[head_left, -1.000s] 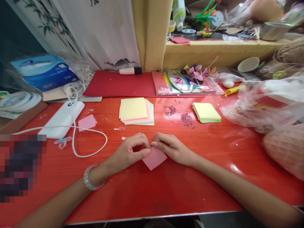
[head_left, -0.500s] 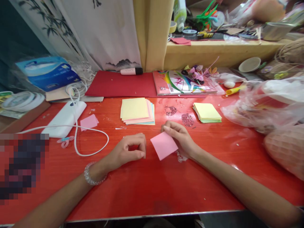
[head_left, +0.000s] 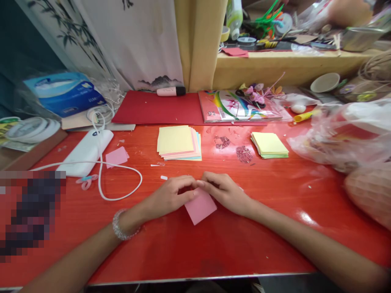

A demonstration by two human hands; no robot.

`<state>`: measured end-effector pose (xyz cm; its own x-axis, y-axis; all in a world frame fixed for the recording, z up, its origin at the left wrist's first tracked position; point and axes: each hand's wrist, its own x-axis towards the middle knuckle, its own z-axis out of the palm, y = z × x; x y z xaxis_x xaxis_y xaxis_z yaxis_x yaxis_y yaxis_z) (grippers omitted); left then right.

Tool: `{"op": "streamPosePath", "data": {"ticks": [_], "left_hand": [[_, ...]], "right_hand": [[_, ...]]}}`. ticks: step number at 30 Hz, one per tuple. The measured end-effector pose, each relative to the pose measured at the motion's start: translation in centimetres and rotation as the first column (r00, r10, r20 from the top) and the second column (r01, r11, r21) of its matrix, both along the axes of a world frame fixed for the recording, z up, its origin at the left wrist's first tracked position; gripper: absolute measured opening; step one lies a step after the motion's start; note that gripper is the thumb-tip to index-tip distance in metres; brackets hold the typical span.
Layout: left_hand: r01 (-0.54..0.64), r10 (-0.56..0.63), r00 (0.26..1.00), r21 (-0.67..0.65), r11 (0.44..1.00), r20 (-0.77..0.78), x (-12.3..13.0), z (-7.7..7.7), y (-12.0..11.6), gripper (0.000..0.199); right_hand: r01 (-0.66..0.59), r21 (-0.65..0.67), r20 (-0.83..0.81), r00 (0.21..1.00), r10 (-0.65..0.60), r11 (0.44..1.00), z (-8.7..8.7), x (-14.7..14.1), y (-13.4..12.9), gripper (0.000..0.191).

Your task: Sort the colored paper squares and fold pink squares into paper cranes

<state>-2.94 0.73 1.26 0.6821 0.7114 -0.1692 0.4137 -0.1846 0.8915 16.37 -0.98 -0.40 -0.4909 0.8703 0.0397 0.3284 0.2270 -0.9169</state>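
Observation:
A small square of pink paper [head_left: 200,206] is held over the near middle of the red table [head_left: 171,252], one corner pointing toward me. My left hand [head_left: 171,197] pinches its upper left edge between thumb and fingers. From the other side my right hand [head_left: 227,193] grips the far corner, its thumb against the paper. The fingertips of both hands meet at that corner, and part of the paper is hidden under them. Beyond the hands lie a larger stack of coloured paper squares [head_left: 175,140], yellow on top, and a smaller yellow-green stack [head_left: 270,144].
At left are a white power bank [head_left: 84,156] with a looped cable [head_left: 142,179], and pink paper pieces [head_left: 117,156]. Red sheets [head_left: 155,110], a pink marker [head_left: 169,91] and a paper pack [head_left: 220,110] line the back. Plastic bags [head_left: 348,130] crowd the right.
My right hand has brought the pink paper down and left. My left hand has moved right and now grips it too. A small white scrap shows beside my left hand.

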Motion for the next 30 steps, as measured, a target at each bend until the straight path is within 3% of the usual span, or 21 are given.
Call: {"op": "streamPosePath", "data": {"ticks": [4,13,21,26,28,30], "left_hand": [[0.003,-0.003,1.0,0.023,1.0,-0.005,0.0,0.1,0.1,0.022],[0.038,-0.034,0.997,-0.066,0.997,0.062,-0.1,0.5,0.2,0.02],[0.019,-0.005,0.992,-0.114,0.993,0.123,-0.4,0.7,0.5,0.023],[0.09,-0.065,0.982,-0.14,0.986,0.176,-0.9,0.5,0.7,0.022],[0.035,-0.024,0.98,-0.05,0.998,0.199,-0.9,0.4,0.5,0.025],[-0.109,0.076,0.979,0.172,0.979,0.191,-0.7,0.2,0.0,0.023]], "right_hand": [[-0.034,0.016,0.017,0.999,0.034,0.999,-0.2,0.0,0.1,0.033],[-0.124,-0.045,-0.074,0.99,0.121,0.991,0.2,0.0,0.1,0.031],[-0.056,-0.273,-0.248,0.969,-0.015,0.96,0.5,0.4,0.4,0.036],[0.073,-0.466,-0.454,0.835,-0.31,0.882,-0.1,0.6,1.3,0.037],[0.14,-0.495,-0.486,0.774,-0.407,0.858,-0.3,0.6,1.6,0.038],[0.189,-0.471,-0.447,0.79,-0.419,0.861,-0.3,0.5,1.6,0.039]]}}
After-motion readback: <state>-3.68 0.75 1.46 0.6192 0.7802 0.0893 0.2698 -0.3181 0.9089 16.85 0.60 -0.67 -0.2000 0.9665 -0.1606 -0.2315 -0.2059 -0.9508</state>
